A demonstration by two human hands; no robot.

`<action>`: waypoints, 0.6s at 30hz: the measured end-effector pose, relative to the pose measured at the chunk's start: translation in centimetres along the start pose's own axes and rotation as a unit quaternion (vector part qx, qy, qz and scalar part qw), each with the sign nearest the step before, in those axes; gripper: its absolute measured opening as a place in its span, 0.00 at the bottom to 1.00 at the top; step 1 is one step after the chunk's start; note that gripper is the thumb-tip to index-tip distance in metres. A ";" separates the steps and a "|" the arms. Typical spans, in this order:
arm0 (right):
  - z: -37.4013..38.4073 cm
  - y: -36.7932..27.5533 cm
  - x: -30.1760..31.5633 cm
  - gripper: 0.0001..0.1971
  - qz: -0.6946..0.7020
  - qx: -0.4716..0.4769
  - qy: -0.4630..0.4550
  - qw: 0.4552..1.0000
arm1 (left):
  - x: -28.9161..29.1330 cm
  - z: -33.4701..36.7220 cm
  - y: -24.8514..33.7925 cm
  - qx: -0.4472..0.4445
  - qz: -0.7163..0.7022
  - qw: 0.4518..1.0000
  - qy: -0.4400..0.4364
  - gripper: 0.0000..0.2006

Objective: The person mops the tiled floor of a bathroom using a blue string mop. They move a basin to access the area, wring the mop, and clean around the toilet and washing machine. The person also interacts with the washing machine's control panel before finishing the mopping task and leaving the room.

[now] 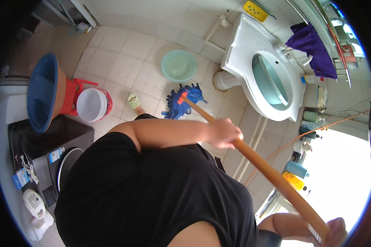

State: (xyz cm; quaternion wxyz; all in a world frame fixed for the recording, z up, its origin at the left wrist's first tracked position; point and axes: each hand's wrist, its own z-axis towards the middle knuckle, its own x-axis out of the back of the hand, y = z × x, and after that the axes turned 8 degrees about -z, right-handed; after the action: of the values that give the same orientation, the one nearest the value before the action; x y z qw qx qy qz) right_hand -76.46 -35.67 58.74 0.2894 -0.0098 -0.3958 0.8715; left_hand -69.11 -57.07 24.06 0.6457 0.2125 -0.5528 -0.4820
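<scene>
A mop with a long wooden handle slants from the lower right down to the tiles. Its blue strip head lies spread on the floor, joined by an orange-red socket. Partway along the handle, my left hand is closed around the wood, with that forearm stretched across from the left. Near the handle's upper end, at the lower right, my right hand grips it, slightly blurred. Just beyond the mop head, a pale green basin sits on the floor. One foot in a light green slipper shows left of the mop.
At right stands a white pedestal washbasin holding a teal basin. A purple towel hangs beside it. Several bottles line the window ledge. On the left are a white bucket, a large blue basin and a dark washing machine.
</scene>
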 end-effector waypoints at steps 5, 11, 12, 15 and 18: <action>-7.5 15.4 -3.1 0.11 0.113 -0.096 0.032 0.988 | 0.6 -10.0 -10.6 0.263 0.098 0.956 0.088 0.09; -11.5 21.9 -10.0 0.12 0.018 -0.163 0.043 0.985 | 5.7 -18.1 -14.7 0.398 0.167 0.894 0.123 0.09; -12.0 23.2 -11.0 0.13 0.028 -0.192 0.006 0.981 | 7.0 -19.7 -15.0 0.434 0.194 0.874 0.105 0.11; -11.2 24.9 -14.2 0.19 0.018 -0.309 -0.060 0.949 | 10.0 -21.0 -13.6 0.326 0.217 0.899 0.195 0.15; -7.4 26.9 -17.1 0.24 -0.086 -0.338 -0.129 0.928 | 13.1 -19.3 -11.7 0.307 0.180 0.911 0.208 0.15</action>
State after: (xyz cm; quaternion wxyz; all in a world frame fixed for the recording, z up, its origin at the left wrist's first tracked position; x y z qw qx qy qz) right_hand -73.75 -53.35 31.30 0.2895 0.0401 -0.7001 0.6515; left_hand -56.91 -78.45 15.55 0.7246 0.3929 -0.5557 -0.1088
